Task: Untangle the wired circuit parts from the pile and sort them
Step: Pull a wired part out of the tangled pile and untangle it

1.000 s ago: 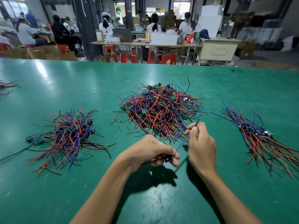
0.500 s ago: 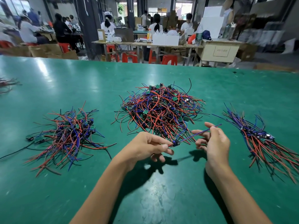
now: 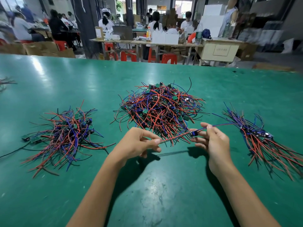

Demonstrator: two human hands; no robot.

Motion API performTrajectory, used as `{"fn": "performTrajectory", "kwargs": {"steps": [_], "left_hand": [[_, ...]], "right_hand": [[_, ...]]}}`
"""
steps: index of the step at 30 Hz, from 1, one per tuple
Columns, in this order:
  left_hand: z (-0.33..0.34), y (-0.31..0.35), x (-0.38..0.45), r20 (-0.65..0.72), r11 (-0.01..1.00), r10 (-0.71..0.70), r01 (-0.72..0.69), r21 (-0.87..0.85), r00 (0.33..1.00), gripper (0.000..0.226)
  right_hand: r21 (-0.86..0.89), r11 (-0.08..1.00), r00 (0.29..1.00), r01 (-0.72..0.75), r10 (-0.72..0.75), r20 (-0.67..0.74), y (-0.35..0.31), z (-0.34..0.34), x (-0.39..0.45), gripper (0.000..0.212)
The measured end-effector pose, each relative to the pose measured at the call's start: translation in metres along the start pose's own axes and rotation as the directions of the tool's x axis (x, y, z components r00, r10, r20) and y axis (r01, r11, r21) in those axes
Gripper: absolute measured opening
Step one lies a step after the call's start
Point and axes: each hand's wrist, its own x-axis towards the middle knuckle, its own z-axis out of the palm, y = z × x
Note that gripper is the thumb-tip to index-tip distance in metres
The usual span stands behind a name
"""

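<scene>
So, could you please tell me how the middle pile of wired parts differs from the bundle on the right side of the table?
The middle pile is a tangled mound, wires crossing every way; the right bundle is combed out, wires lying roughly parallel. The middle pile is heaped higher and looks fuller; the right bundle lies flatter and thinner. In the right bundle the small boards line up in a band; in the middle pile they are scattered. Both hold red and blue wires on the green table.

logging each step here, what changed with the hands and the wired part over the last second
The hands drew apart, stretching the wired part out level, and carried it right, so its blue end now reaches the right bundle. The left hand, earlier gripping the small board, now pinches the red wire's end. The right hand still pinches the blue wire, now close to the board. The centre pile and left pile stayed put.
</scene>
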Motion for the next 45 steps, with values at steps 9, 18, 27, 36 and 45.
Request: {"fn": "performTrajectory", "kwargs": {"steps": [9,18,27,36,45], "left_hand": [[-0.012,-0.003,-0.001,0.188,0.998,0.065,-0.064,-0.013,0.98,0.02],[-0.011,0.002,-0.01,0.337,0.991,0.096,-0.059,-0.118,0.937,0.037],[0.009,0.005,-0.006,0.208,0.972,0.164,-0.123,-0.199,0.964,0.031],[0.017,0.0,0.001,0.061,0.985,0.089,-0.079,-0.154,0.994,0.02],[0.021,-0.001,0.007,-0.206,0.985,0.113,-0.136,-0.102,0.972,0.019]], "right_hand": [[-0.038,0.999,1.0,-0.016,0.016,0.017,0.002,0.002,0.002,0.029],[-0.061,0.997,0.999,0.052,-0.051,0.012,-0.003,0.001,-0.005,0.029],[0.16,0.986,0.983,-0.052,0.022,0.184,-0.005,0.01,-0.013,0.024],[0.4,0.916,0.997,-0.026,0.052,-0.053,-0.046,-0.008,0.006,0.027],[-0.984,0.176,0.932,-0.015,-0.354,-0.077,-0.112,-0.06,0.085,0.031]]}}
